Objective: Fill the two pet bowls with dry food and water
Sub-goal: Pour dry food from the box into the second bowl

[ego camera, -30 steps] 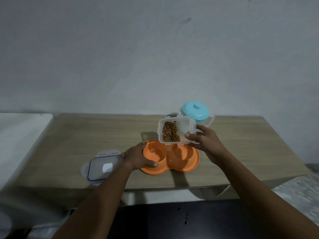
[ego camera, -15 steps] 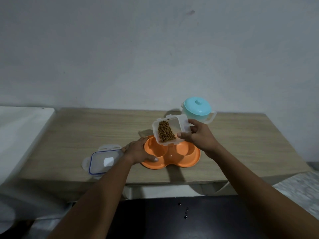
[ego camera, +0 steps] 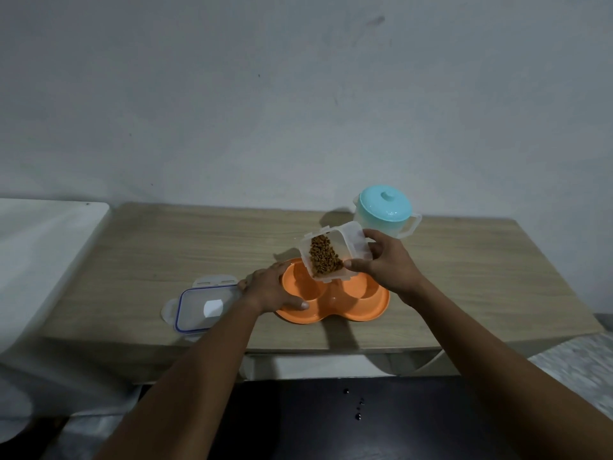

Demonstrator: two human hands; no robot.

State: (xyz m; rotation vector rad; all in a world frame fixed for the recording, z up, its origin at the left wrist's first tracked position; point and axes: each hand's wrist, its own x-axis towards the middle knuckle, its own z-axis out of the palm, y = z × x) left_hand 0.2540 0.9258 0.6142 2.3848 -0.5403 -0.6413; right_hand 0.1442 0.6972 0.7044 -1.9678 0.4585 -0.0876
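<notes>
On a pale wood tabletop against a bare grey wall, we see the right grip clasping the tilted kibble tub above the orange bowls. The left grip holds their left rim. The lid lies left, the jug far right.

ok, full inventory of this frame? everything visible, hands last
double pet bowl: 1, orange, table centre
food container: 1, clear, tilted above the bowl's left well
kibble: 1 heap, brown, inside the food container
lid: 1, clear with blue seal, flat on table, left of the bowl
jug: 1, clear with teal lid, table back, behind the container
table: 1, light wood
white surface: 1, left of table
left hand: holds bowl's left rim
right hand: grips food container
</notes>
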